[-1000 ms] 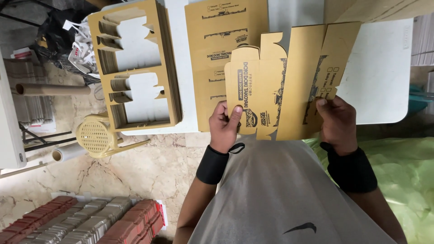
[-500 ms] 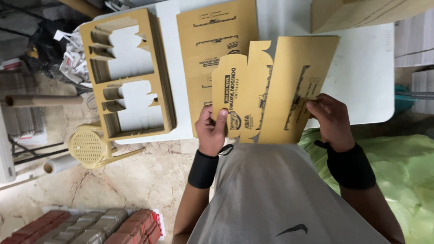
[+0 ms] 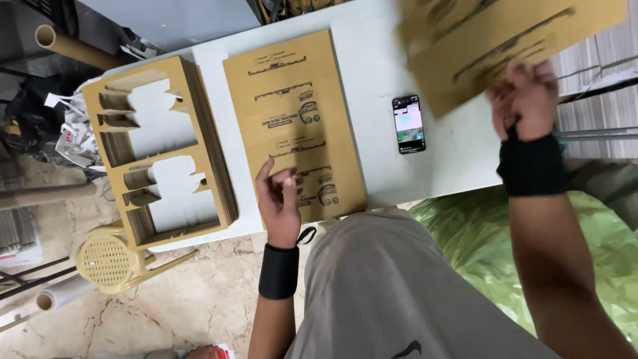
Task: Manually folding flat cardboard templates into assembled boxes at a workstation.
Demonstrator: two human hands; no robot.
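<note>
We saw the right hand (image 3: 528, 100) raised far right, gripping a blurred cardboard sheet (image 3: 505, 43). The left hand (image 3: 279, 196) hovered open, fingers curled, over the printed stack (image 3: 292, 113) on the white tabletop (image 3: 372, 80); marble floor (image 3: 166, 299) lay below.

White work surface (image 3: 372, 73), beige marble-patterned floor (image 3: 179, 299), yellow plastic stool (image 3: 109, 259) tipped beside it, cardboard tubes (image 3: 70, 48) at left, green sheeting (image 3: 478, 233) at right, even indoor light

Bare white table (image 3: 372, 86) lies open between the printed cardboard stack (image 3: 292, 126) and the phone (image 3: 408, 123).
</note>
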